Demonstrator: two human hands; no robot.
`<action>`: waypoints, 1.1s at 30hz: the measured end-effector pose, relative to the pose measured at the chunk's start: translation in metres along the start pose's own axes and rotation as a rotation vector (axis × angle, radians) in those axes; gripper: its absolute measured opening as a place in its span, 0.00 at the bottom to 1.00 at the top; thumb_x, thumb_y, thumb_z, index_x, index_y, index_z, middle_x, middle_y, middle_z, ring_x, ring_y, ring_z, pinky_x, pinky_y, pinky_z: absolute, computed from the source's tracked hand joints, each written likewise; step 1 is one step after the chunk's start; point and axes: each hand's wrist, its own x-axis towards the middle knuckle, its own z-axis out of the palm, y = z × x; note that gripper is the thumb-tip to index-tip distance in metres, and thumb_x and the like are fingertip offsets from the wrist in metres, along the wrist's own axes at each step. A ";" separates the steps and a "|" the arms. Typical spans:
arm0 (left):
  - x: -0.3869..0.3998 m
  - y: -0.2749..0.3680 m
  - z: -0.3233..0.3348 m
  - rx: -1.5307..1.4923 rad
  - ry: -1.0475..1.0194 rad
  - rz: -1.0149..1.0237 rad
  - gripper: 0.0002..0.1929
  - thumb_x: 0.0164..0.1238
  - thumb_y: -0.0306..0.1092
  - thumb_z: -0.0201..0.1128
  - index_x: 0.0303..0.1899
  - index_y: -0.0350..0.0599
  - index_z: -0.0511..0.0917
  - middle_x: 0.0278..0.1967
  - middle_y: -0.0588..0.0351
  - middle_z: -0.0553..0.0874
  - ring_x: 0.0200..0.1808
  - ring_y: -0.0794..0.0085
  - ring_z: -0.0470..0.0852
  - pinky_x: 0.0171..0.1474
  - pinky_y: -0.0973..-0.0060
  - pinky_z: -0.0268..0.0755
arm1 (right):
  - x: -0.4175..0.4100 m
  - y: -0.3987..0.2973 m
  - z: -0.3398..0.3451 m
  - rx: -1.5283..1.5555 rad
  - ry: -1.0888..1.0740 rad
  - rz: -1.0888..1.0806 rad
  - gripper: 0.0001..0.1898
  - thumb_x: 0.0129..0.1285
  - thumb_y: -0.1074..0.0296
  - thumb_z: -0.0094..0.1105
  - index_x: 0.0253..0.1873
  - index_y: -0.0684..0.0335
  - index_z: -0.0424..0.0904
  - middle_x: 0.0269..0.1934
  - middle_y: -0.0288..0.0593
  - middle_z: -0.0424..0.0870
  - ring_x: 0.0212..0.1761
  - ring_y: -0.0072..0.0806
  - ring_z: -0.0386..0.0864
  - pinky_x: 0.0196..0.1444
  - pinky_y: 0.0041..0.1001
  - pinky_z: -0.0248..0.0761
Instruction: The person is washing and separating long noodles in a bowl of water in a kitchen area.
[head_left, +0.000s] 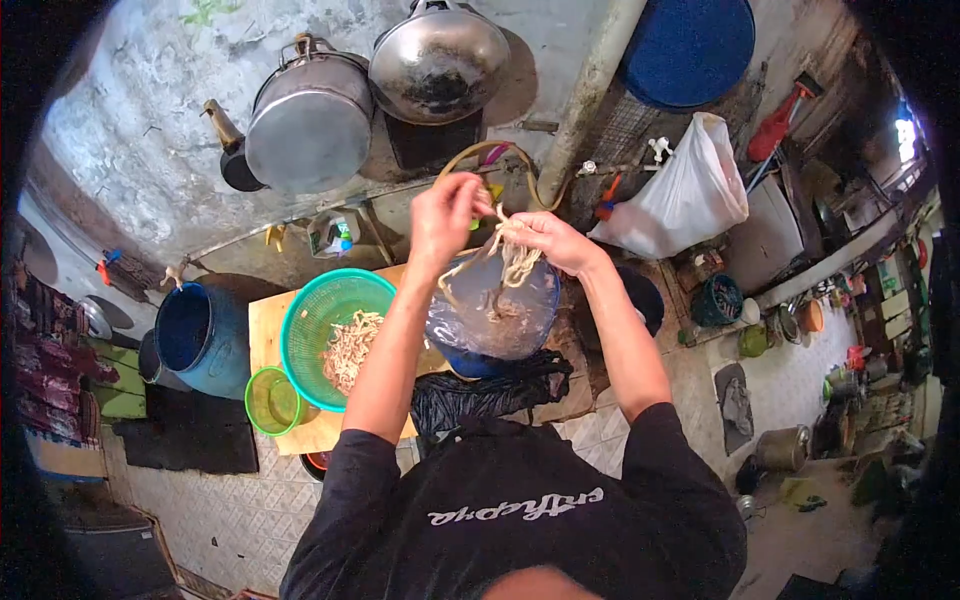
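Note:
My left hand (448, 217) pinches the upper end of a bundle of pale, limp strands (519, 264) that look like intestines. My right hand (553, 238) grips the same bundle between thumb and fingers, close beside the left. Loose ends hang down over a blue basin (480, 365) lined with clear plastic (461, 324). More strands lie in its bottom, under murky liquid. Left of my left forearm, a green plastic colander (301, 322) holds a heap of cut pale pieces (352, 346); the forearm hides part of it.
A lime-green plastic container (274, 401) stands by the colander on a wooden board (262, 322). Black plastic bags (487, 394) lie before my body. A blue drum (217, 352) stands left; a white sack (675, 199) hangs right. Pots and a wok (439, 67) hang on the wall ahead.

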 end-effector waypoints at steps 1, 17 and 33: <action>0.000 -0.009 -0.006 -0.094 0.090 -0.005 0.09 0.71 0.30 0.54 0.42 0.34 0.78 0.28 0.56 0.84 0.27 0.79 0.82 0.30 0.81 0.76 | -0.001 0.001 -0.005 -0.020 0.038 0.012 0.09 0.66 0.62 0.56 0.39 0.61 0.76 0.31 0.28 0.76 0.35 0.13 0.71 0.38 0.18 0.65; -0.140 -0.072 0.088 0.484 -0.443 0.082 0.11 0.62 0.34 0.60 0.42 0.38 0.79 0.36 0.46 0.84 0.39 0.53 0.83 0.41 0.63 0.75 | -0.032 -0.091 -0.038 -0.406 0.358 -0.114 0.12 0.65 0.59 0.57 0.29 0.57 0.74 0.23 0.23 0.67 0.23 0.10 0.64 0.24 0.16 0.57; -0.090 -0.053 -0.065 -0.162 -0.096 -0.410 0.10 0.68 0.40 0.57 0.30 0.47 0.73 0.16 0.68 0.70 0.16 0.85 0.65 0.19 0.81 0.56 | 0.108 -0.045 0.086 0.183 0.367 -0.294 0.07 0.62 0.71 0.58 0.29 0.62 0.77 0.19 0.26 0.70 0.18 0.12 0.64 0.20 0.19 0.56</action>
